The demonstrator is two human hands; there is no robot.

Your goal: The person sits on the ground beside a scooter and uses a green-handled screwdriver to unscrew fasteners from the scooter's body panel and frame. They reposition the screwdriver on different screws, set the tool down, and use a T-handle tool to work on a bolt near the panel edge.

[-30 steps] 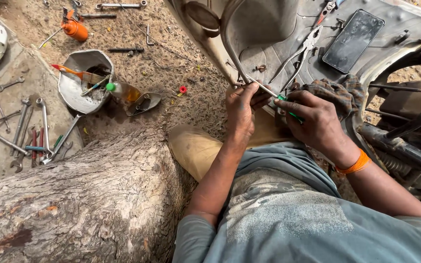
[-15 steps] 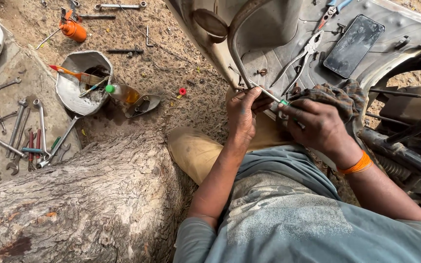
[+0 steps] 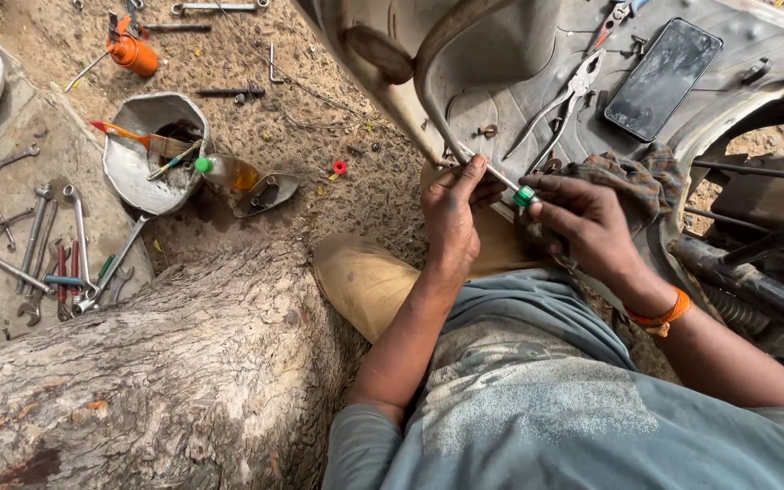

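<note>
The left hand (image 3: 451, 213) pinched the thin steel shaft of a screwdriver (image 3: 501, 180) up near its tip, fingers (image 3: 466, 172) together on the metal, right where it met the edge of the scooter body panel (image 3: 501, 54). The right hand (image 3: 592, 227) closed around the handle end, fingers clamped just behind the green collar (image 3: 524, 196), with a checked rag (image 3: 641, 181) bunched under the knuckles. It looked like a job for steadiness: the left fingers guiding the tip so it stayed seated, the right supplying the turn and a straight push along the shaft, since a slip there would skid across the panel or into the left fingertips. On the panel itself, a pair of pliers (image 3: 564, 104) lay just beyond the hands and a dark phone (image 3: 662, 77) sat further toward the panel's far right corner, both close enough to be knocked by a jerked elbow. Down on the sandy ground (image 3: 319, 127) sat a grey pan (image 3: 142, 150) holding a brush, a small oil bottle with a green cap (image 3: 224, 170) beside it, an orange oil can (image 3: 132, 53) toward the far edge, and a spread of spanners (image 3: 52, 249) on the concrete slab's near edge. A thick tree trunk (image 3: 165, 381) crowded the left elbow, leaving little swing room on that side.
</note>
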